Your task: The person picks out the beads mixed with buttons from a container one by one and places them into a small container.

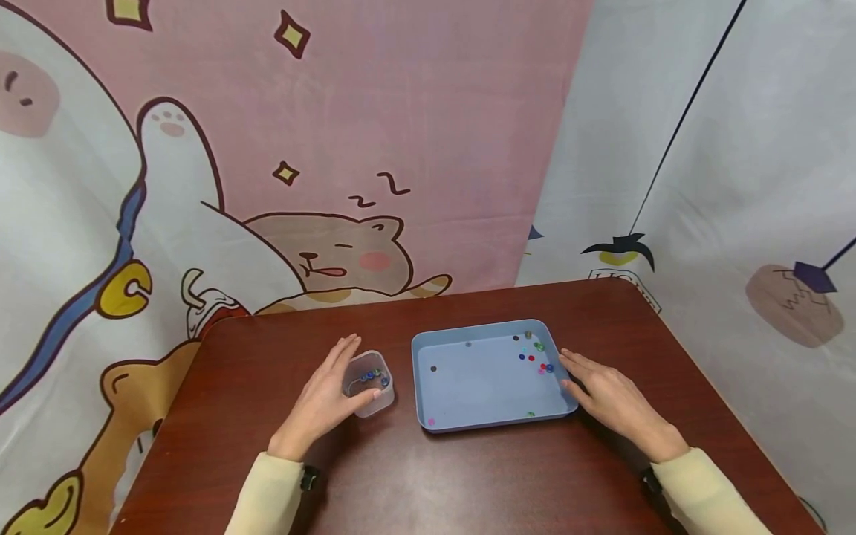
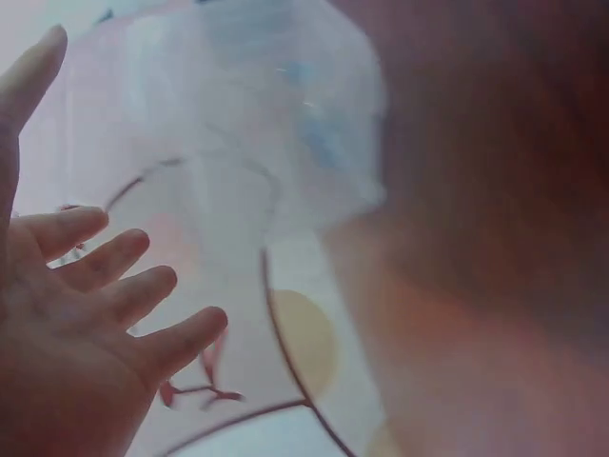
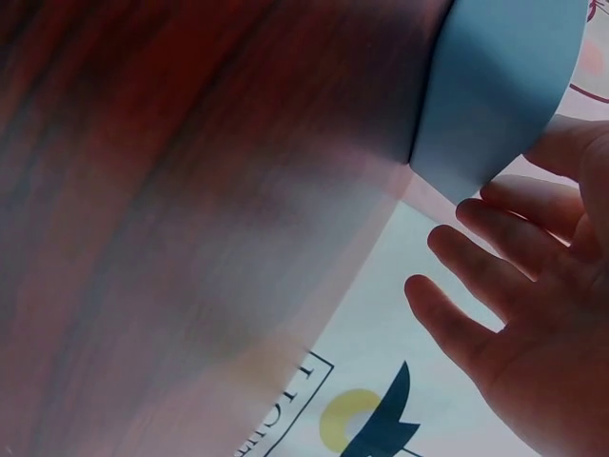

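Note:
My left hand (image 1: 325, 390) is beside a small clear plastic box (image 1: 384, 402), its fingers extended along the box's left side and the thumb across the front. Several blue and green beads (image 1: 371, 375) lie inside the box. In the left wrist view that hand (image 2: 95, 314) has its fingers spread, with the blurred box (image 2: 314, 181) beyond them. At the right end of a shallow blue tray (image 1: 481, 386), my right hand (image 1: 611, 397) has straight fingers right at the rim. The right wrist view shows its fingertips (image 3: 473, 211) close to the tray's corner (image 3: 485, 95).
Small coloured beads lie scattered in the tray, mostly towards the right, among them a red bead (image 1: 531, 358), a pink bead (image 1: 431, 421) and a brown bead (image 1: 433, 368). The dark red-brown table (image 1: 468, 475) has cartoon-printed curtains (image 1: 428, 134) behind it and at its sides.

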### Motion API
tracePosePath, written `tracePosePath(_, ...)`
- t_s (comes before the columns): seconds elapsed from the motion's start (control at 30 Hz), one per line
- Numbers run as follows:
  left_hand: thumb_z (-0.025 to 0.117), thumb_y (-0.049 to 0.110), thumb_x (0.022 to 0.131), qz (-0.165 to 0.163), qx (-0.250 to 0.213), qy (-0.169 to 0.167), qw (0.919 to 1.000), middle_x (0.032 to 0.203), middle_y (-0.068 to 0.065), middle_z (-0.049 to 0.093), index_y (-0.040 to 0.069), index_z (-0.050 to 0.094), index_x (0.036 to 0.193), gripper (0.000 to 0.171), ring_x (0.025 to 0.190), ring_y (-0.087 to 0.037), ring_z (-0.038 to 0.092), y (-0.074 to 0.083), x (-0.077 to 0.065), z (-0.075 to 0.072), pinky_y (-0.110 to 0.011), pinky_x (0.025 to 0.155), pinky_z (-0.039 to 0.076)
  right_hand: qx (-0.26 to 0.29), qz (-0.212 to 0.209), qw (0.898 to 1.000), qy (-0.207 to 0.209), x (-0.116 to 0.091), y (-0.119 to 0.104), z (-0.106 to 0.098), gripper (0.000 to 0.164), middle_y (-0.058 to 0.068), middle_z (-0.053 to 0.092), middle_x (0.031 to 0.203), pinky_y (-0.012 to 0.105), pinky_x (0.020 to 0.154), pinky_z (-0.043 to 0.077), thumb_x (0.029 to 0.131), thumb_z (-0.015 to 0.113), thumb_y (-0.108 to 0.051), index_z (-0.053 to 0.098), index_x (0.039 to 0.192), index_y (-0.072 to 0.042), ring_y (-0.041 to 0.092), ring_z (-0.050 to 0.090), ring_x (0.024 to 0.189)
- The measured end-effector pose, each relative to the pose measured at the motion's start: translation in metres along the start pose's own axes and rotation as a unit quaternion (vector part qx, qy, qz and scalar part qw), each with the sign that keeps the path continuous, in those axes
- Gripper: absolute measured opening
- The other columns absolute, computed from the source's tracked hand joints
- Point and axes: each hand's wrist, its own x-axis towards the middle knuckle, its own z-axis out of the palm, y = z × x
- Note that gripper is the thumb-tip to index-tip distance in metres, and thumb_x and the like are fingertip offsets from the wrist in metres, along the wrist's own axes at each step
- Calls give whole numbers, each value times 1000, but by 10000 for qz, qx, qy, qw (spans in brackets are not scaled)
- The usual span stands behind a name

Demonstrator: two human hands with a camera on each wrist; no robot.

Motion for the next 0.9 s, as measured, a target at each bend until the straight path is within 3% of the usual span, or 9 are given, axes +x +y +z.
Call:
tracePosePath(0.23,84,41,87,857,61,246,9960,164,-4,39,13,41,159,89,153,-26,31,42,13,-1,-57,116,36,54,19,10000,-28,0,0,1,56,25,55,147,58,97,51,95,76,-18,58,142,7,44,58,129)
tracePosePath(0.43,81,39,91,1615,133,67,9868,158,-5,47,9,49,153,76,150,-26,38,70,28,15,-51,116,38,84,-3,10000,-28,-1,0,1,55,26,54,147,58,98,50,95,75,-17,58,142,7,44,58,130)
tracePosePath(0.7,73,37,99,2282,176,-741,9706,158,-5,47,9,48,154,67,150,-24,38,104,54,49,-47,117,38,136,-4,9999,-39,-2,1,1,56,26,54,147,59,99,50,96,75,-16,57,143,7,45,57,130)
tracePosePath(0.9,69,37,101,2699,525,-1488,9499,156,-5,48,9,50,152,62,147,-19,42,125,70,75,-38,118,37,185,25,9998,-102,-2,2,3,56,26,53,149,58,100,49,97,74,-17,55,144,7,44,56,132)
